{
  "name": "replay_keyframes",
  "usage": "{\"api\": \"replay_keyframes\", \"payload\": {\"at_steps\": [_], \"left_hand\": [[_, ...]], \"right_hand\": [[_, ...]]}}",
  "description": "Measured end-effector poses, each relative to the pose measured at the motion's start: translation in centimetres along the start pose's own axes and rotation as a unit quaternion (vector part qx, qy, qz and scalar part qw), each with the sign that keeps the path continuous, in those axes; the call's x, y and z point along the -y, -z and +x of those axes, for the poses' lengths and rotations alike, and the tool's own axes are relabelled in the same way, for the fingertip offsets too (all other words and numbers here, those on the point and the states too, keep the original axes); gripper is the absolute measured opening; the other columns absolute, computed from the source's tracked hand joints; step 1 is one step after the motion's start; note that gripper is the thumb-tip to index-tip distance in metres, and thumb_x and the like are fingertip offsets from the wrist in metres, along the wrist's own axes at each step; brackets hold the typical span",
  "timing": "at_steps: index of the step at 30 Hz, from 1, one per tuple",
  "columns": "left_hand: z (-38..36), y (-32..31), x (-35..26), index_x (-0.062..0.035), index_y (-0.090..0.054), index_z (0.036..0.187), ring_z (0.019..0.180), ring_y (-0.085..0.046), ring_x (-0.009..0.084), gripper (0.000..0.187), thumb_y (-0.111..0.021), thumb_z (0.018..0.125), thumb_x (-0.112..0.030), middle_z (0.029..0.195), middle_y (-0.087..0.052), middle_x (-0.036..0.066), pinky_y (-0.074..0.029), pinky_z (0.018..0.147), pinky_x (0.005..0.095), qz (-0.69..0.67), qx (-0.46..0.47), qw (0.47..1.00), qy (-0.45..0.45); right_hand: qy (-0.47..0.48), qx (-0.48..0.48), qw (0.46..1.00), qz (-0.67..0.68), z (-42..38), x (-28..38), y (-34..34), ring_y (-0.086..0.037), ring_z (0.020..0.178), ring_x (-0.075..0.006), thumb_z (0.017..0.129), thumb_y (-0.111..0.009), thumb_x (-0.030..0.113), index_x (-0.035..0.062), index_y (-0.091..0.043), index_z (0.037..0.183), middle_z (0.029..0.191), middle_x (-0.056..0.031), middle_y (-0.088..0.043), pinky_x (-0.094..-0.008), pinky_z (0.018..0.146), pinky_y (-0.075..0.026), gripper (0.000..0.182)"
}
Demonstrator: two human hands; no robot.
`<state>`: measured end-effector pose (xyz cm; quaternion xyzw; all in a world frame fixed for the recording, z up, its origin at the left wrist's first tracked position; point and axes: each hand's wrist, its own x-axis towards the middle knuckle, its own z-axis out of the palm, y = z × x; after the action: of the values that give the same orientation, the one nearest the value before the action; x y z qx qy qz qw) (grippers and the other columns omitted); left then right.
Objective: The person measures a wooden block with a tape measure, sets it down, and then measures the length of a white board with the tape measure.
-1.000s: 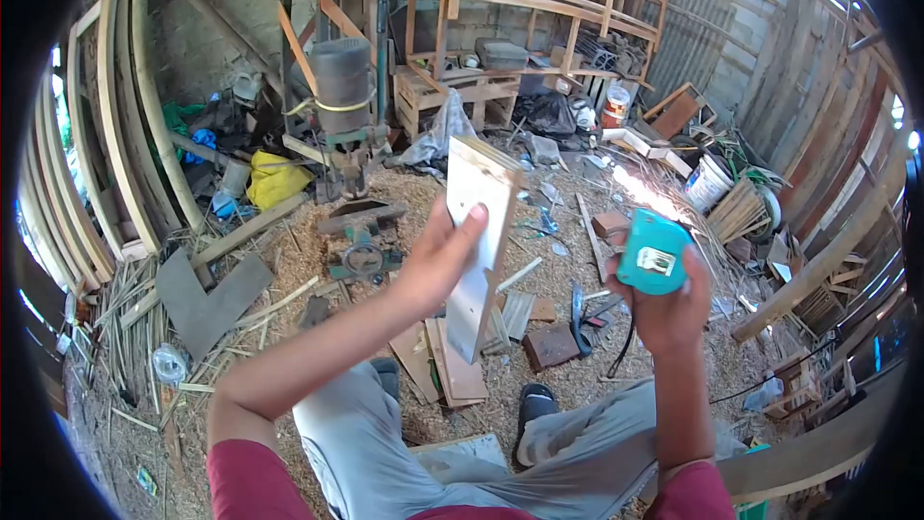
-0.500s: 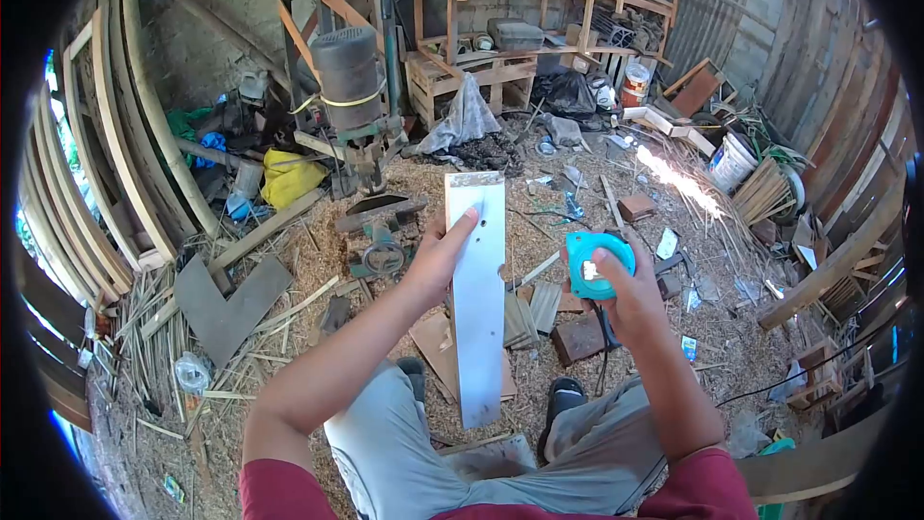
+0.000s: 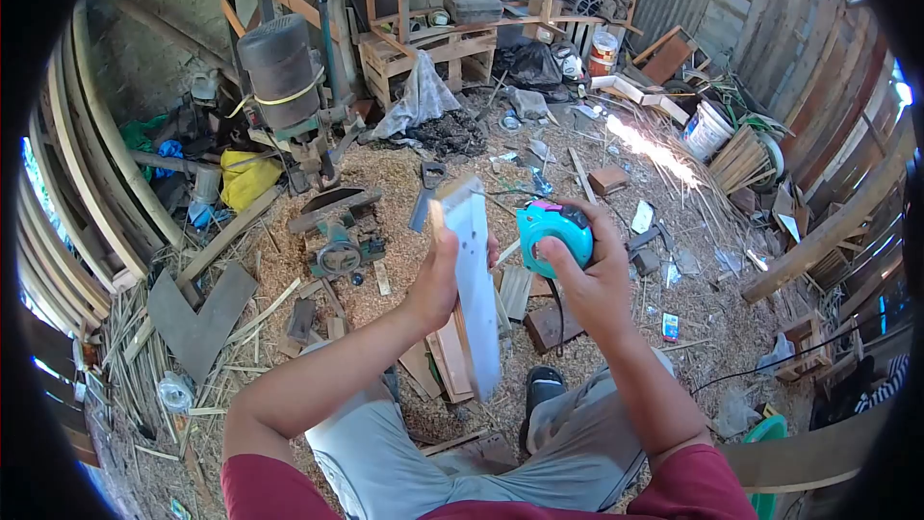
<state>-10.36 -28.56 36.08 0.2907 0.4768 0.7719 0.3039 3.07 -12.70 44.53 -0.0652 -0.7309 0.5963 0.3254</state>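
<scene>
A long pale board stands steeply in front of me, its broad face turned partly to the right and its wooden edge showing on the left. My left hand is wrapped round it, thumb on the near side and fingertips showing past its right edge. My right hand grips a turquoise tape measure, with the thumb on its face and the fingers behind. The tape measure is just right of the board, not touching it. No drawn-out tape blade can be made out.
A motor-driven machine stands at the back left, with a metal vise-like tool before it. A yellow bag, a wooden crate and a white bucket lie farther off. Wood scraps and shavings cover the ground.
The board has turned so that its edge shows, and my left fingers have come round it. My right hand has moved slightly left with the tape measure, closer to the board. The view has shifted.
</scene>
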Motion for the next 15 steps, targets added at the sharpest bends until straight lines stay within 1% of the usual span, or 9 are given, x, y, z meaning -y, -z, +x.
{"api": "replay_keyframes", "payload": {"at_steps": [1, 2, 3, 4, 5, 8, 11, 14, 15], "left_hand": [[0.1, 0.4, 0.6, -0.0036, -0.056, 0.124, 0.107, -0.06, 0.0181, 0.087, -0.023, 0.098, -0.079, 0.11, -0.062, 0.01, -0.048, 0.099, 0.0361, 0.047, 0.009, 0.998, -0.028], [0.6, 0.8, 1.1, -0.0045, -0.052, 0.132, 0.109, -0.057, 0.0165, 0.083, -0.022, 0.101, -0.075, 0.113, -0.059, 0.008, -0.046, 0.1, 0.035, 0.066, 0.037, 0.996, -0.043], [0.5, 0.3, 0.6, -0.0044, -0.052, 0.133, 0.108, -0.056, 0.0167, 0.082, -0.021, 0.102, -0.074, 0.113, -0.059, 0.008, -0.046, 0.099, 0.0349, 0.099, 0.025, 0.994, -0.046], [0.3, -0.4, 0.1, -0.0042, -0.051, 0.134, 0.107, -0.056, 0.0169, 0.081, -0.021, 0.103, -0.072, 0.112, -0.059, 0.008, -0.045, 0.099, 0.0348, 0.132, 0.012, 0.99, -0.05], [0.2, -0.9, -0.3, -0.0041, -0.05, 0.135, 0.106, -0.056, 0.017, 0.08, -0.02, 0.104, -0.071, 0.112, -0.059, 0.007, -0.045, 0.099, 0.0347, 0.165, -0.001, 0.985, -0.056], [-0.2, -1.3, -0.3, -0.0042, -0.051, 0.138, 0.105, -0.056, 0.0166, 0.077, -0.017, 0.106, -0.066, 0.111, -0.06, 0.008, -0.045, 0.099, 0.0342, 0.155, -0.012, 0.986, -0.067], [-0.8, -1.4, -0.5, -0.0037, -0.052, 0.139, 0.111, -0.058, 0.0182, 0.075, -0.014, 0.108, -0.061, 0.117, -0.062, 0.01, -0.045, 0.101, 0.0348, 0.151, -0.027, 0.986, -0.062], [-1.7, -1.8, -1.0, -0.0024, -0.053, 0.14, 0.119, -0.058, 0.0207, 0.074, -0.01, 0.11, -0.055, 0.125, -0.063, 0.012, -0.044, 0.106, 0.0355, 0.127, -0.037, 0.989, -0.059], [-2.0, -1.9, -1.2, -0.0019, -0.053, 0.14, 0.122, -0.058, 0.0216, 0.074, -0.009, 0.11, -0.054, 0.128, -0.063, 0.013, -0.044, 0.108, 0.0357, 0.115, -0.04, 0.991, -0.061]], "right_hand": [[0.03, -0.001, 0.999, -0.025, 0.0, -0.2, -0.3, -0.064, 0.103, -0.016, 0.091, -0.078, 0.015, 0.0005, -0.057, 0.132, 0.116, -0.0113, -0.065, -0.0303, 0.089, -0.052, 0.049], [0.061, -0.001, 0.997, -0.05, 0.1, -0.4, -0.6, -0.064, 0.104, -0.0169, 0.091, -0.078, 0.015, 0.0003, -0.057, 0.132, 0.117, -0.0125, -0.065, -0.0309, 0.089, -0.052, 0.049], [0.093, -0.001, 0.993, -0.074, 0.1, -0.4, -0.8, -0.064, 0.104, -0.0177, 0.091, -0.078, 0.015, 0.0002, -0.057, 0.132, 0.117, -0.0136, -0.065, -0.0315, 0.089, -0.052, 0.049], [0.13, -0.013, 0.981, -0.144, -0.1, 0.2, -1.0, -0.065, 0.104, -0.0212, 0.09, -0.078, 0.016, -0.0005, -0.055, 0.134, 0.118, -0.0161, -0.065, -0.0329, 0.089, -0.052, 0.052], [0.156, -0.015, 0.978, -0.139, -0.2, -0.1, -1.2, -0.066, 0.103, -0.0221, 0.09, -0.079, 0.016, -0.0006, -0.055, 0.134, 0.118, -0.0161, -0.065, -0.0331, 0.089, -0.052, 0.053], [0.237, -0.021, 0.959, -0.153, -0.1, -0.8, -1.7, -0.067, 0.102, -0.026, 0.09, -0.08, 0.018, -0.0012, -0.053, 0.135, 0.119, -0.0172, -0.065, -0.035, 0.089, -0.052, 0.057], [0.213, -0.005, 0.968, -0.13, -0.7, -0.2, -2.6, -0.066, 0.104, -0.028, 0.089, -0.08, 0.017, -0.0011, -0.053, 0.135, 0.118, -0.0182, -0.065, -0.0373, 0.09, -0.052, 0.056], [0.274, 0.019, 0.947, -0.165, -0.7, 0.1, -3.3, -0.066, 0.103, -0.0308, 0.088, -0.081, 0.015, 0.0001, -0.055, 0.134, 0.115, -0.0185, -0.065, -0.038, 0.088, -0.052, 0.055], [0.286, 0.049, 0.941, -0.176, -0.6, 0.1, -3.4, -0.066, 0.103, -0.0317, 0.088, -0.081, 0.015, 0.0008, -0.055, 0.134, 0.115, -0.0184, -0.065, -0.038, 0.087, -0.053, 0.055]]}}
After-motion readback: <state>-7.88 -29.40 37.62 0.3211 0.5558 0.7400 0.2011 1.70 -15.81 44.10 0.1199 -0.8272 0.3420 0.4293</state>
